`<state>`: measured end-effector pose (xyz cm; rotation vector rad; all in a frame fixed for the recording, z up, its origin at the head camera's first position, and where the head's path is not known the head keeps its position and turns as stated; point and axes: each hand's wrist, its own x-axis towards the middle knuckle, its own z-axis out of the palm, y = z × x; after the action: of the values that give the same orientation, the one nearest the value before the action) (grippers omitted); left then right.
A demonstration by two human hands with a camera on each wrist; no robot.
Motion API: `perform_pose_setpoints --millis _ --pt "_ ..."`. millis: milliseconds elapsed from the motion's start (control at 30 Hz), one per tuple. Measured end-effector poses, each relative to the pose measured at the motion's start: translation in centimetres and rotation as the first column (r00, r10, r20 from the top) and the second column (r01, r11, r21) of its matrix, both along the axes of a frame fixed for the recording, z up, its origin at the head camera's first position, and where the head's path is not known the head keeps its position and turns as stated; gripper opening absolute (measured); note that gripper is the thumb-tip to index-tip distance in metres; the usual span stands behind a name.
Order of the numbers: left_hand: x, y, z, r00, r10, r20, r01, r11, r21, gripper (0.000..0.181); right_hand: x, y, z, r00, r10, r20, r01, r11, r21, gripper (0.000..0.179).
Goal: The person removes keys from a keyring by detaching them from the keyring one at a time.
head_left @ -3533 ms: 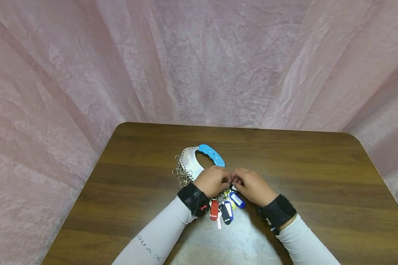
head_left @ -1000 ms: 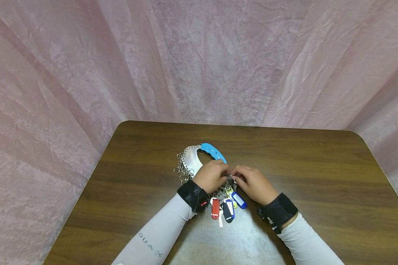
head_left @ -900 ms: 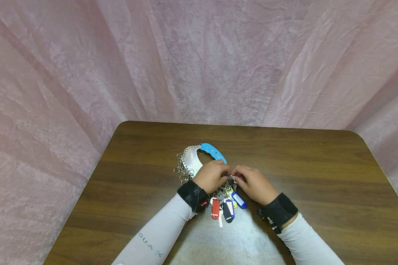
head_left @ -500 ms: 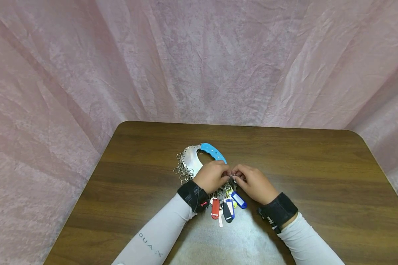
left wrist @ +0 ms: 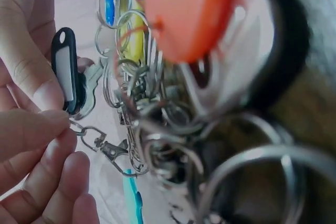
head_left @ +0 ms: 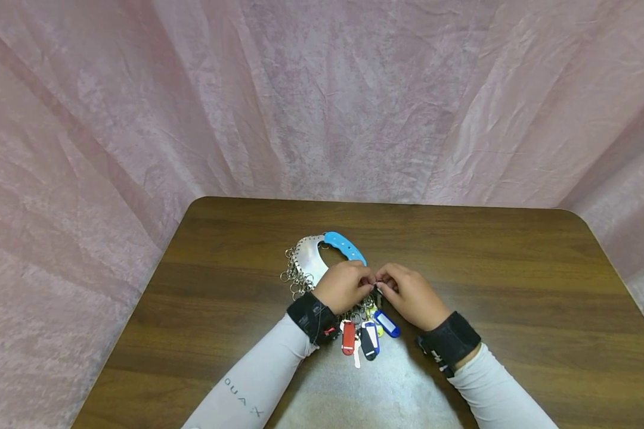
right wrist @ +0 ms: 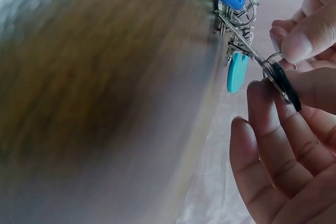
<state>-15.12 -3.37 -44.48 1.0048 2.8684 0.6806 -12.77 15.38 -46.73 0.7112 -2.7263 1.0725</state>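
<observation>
In the head view, my left hand [head_left: 343,288] and right hand [head_left: 412,296] meet fingertip to fingertip over a bunch of keys. My left thumb and fingers pinch a small metal ring [left wrist: 75,125] joined to a snap hook [left wrist: 113,149]. A black key tag [left wrist: 63,74] with a white label is pinched in my right hand, and a silver key [left wrist: 90,90] hangs beside it. Under my left hand lies a silver crescent plate [head_left: 308,257] with a blue handle [head_left: 344,245]. Metal rings [head_left: 295,277] and hooks line its outer edge.
Toward me hang a red tag [head_left: 348,338], a dark tag [head_left: 367,345], a blue tag [head_left: 387,323] and a silver key [head_left: 356,354]. All lie on a brown wooden table [head_left: 488,256], with a pink curtain [head_left: 322,101] behind it.
Since the oldest frame, both hands have moved slightly away from me, still together. In the last second, the right fingers have shifted a little against the left fingertips; the plate stays in place.
</observation>
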Motion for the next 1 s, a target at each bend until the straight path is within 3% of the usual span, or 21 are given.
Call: perform_pose_setpoints --millis 400,700,1000 --pt "-0.32 -0.01 -0.37 0.988 0.064 0.138 -0.082 0.988 0.13 0.005 0.06 -0.13 0.04 1.0 -0.019 -0.011 0.019 0.999 -0.037 0.009" --pt "-0.49 -0.23 -0.46 0.99 0.095 0.102 -0.106 0.988 0.115 0.013 0.24 -0.14 0.12 1.0 -0.011 -0.013 0.01 0.998 -0.057 0.006" --pt "-0.66 -0.45 -0.38 0.994 0.052 0.1 -0.065 0.99 0.128 0.005 0.3 -0.16 0.22 1.0 -0.002 0.003 0.003 0.997 -0.079 0.006"
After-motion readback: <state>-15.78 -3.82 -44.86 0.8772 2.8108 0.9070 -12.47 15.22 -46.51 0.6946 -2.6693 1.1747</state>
